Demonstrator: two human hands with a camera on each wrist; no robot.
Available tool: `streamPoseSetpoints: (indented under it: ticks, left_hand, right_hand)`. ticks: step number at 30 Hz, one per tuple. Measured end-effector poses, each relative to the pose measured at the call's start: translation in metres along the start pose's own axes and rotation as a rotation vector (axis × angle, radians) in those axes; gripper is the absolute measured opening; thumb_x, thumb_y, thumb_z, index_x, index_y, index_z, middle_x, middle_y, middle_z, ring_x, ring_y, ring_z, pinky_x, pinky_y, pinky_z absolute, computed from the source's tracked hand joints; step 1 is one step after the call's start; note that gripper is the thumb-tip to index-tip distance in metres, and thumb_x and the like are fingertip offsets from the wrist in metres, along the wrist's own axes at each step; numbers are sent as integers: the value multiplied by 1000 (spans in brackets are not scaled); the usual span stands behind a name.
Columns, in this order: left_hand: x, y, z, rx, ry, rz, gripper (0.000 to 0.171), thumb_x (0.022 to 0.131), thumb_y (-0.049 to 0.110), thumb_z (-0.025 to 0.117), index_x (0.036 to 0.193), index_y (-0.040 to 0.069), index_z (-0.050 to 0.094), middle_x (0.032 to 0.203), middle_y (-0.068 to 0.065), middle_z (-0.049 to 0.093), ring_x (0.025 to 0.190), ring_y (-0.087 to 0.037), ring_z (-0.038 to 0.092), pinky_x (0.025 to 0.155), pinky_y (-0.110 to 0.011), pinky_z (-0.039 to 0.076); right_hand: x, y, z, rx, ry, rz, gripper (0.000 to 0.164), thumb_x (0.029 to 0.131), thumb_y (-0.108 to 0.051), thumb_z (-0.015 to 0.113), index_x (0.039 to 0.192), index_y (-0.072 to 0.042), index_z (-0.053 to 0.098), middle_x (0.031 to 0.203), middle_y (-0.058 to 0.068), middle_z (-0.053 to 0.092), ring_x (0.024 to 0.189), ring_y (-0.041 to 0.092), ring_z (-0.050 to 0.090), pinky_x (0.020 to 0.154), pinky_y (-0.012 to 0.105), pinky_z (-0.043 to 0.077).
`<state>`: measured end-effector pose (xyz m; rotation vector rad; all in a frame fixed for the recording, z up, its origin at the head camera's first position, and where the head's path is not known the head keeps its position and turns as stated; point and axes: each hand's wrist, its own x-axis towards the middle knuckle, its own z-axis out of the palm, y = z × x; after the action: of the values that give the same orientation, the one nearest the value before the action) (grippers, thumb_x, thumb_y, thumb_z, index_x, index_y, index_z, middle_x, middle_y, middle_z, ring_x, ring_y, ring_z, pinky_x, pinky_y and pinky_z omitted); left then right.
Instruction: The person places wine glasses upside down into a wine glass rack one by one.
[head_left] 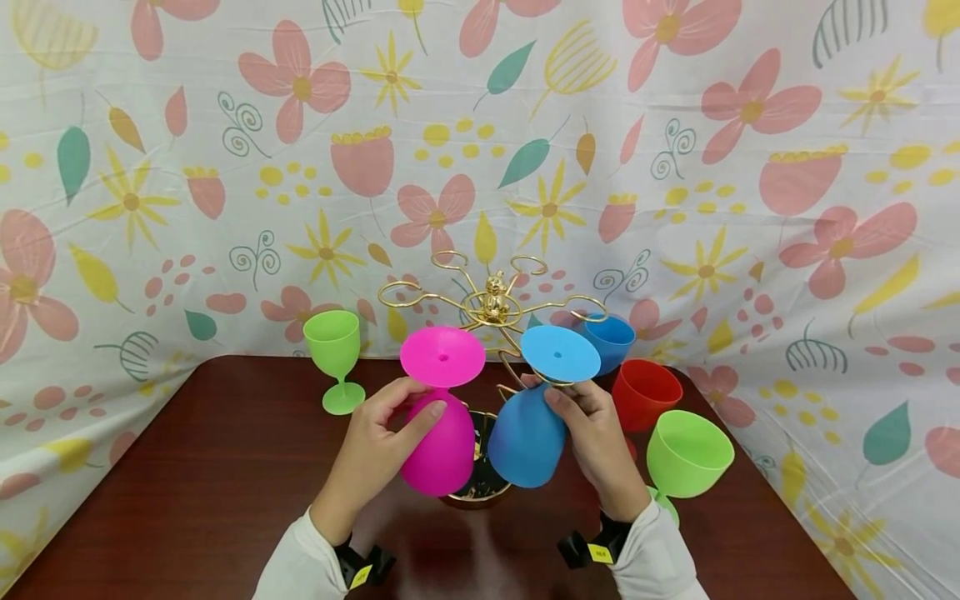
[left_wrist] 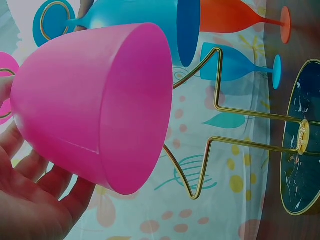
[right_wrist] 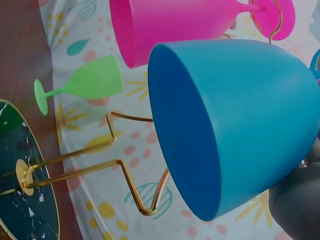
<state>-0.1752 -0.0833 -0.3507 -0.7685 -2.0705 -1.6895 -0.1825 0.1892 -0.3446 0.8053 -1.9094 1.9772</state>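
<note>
My left hand grips a pink goblet turned upside down, thumb across the bowl near the stem. A blue goblet, also mouth down, is held by my right hand with the thumb on its bowl. Both hang at the front of a gold wire glass rack with a small bear figure on top. In the left wrist view a gold loop overlaps the blue goblet's foot. Gold wire crosses the pink goblet's foot in the right wrist view.
The rack's dark round base stands on the brown table. A green goblet stands at back left. Along the right side are another blue goblet, a red goblet and another green goblet. Flowered cloth hangs behind.
</note>
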Motion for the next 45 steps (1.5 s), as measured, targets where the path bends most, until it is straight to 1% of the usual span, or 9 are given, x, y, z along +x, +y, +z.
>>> streamPoseSetpoints:
  ticks: [7, 12, 19, 22, 26, 30, 35, 41, 45]
  left_hand:
    - [-1, 0, 1, 2, -8, -8, 25, 93, 16, 72, 118, 20, 70, 111, 6, 66, 100, -18, 64, 77, -36, 59]
    - [0, 1, 0, 0, -8, -2, 25, 94, 16, 72, 118, 21, 70, 111, 5, 66, 100, -18, 64, 77, -36, 59]
    - [-1, 2, 0, -4, -10, 0, 25, 94, 16, 72, 118, 20, 69, 111, 5, 66, 100, -18, 64, 77, -36, 59]
    - [-1, 2, 0, -3, -9, -2, 26, 94, 16, 72, 119, 20, 69, 112, 5, 66, 100, -18, 64, 77, -35, 59]
    - [-1, 2, 1, 0, -8, -4, 26, 94, 16, 72, 119, 20, 69, 112, 5, 66, 101, -17, 64, 78, -35, 59]
    - [-1, 2, 0, -3, -7, -4, 25, 94, 16, 72, 119, 20, 69, 112, 5, 66, 101, -17, 64, 78, -35, 59]
    - [0, 1, 0, -4, -8, 1, 25, 94, 16, 72, 118, 20, 69, 112, 5, 66, 102, -17, 64, 78, -36, 59]
    - [0, 2, 0, -8, -12, -2, 25, 94, 17, 71, 119, 20, 69, 112, 5, 66, 101, -18, 64, 78, -36, 59]
    - [-1, 2, 1, -10, -18, -11, 25, 94, 17, 71, 120, 20, 69, 112, 5, 66, 101, -18, 64, 78, -36, 59]
  right_hand:
    - [-3, -1, -4, -38, -24, 15, 35, 105, -5, 50, 138, -8, 58, 125, 5, 68, 123, 24, 59, 102, 35, 46]
    - [-5, -6, -8, -78, 1, 62, 37, 104, -5, 52, 141, -3, 55, 126, 7, 67, 124, 27, 57, 101, 36, 47]
    - [-11, -15, -20, -229, 82, 109, 44, 104, -9, 52, 146, 2, 46, 131, -4, 62, 118, 14, 60, 94, 26, 50]
    - [-10, -18, -27, -297, 97, 115, 40, 107, -14, 48, 144, 1, 48, 132, -3, 60, 118, 13, 59, 95, 23, 49]
    - [-6, -25, -39, -356, 106, 191, 39, 109, -24, 43, 140, -3, 51, 130, 3, 59, 116, 15, 58, 95, 21, 48]
    - [6, -35, -51, -297, 76, 270, 50, 110, -35, 38, 152, -8, 40, 143, 11, 50, 122, 18, 53, 98, 21, 45]
    - [28, -50, -66, -186, 6, 278, 61, 110, -41, 34, 160, -9, 20, 156, 17, 36, 134, 21, 45, 102, 23, 42]
    - [53, -56, -76, -108, -81, 292, 65, 109, -47, 31, 162, -13, 14, 163, 11, 22, 146, 36, 25, 112, 31, 34]
    - [65, -54, -77, 33, -112, 334, 65, 109, -47, 31, 162, -15, 14, 165, 11, 18, 150, 33, 16, 120, 44, 20]
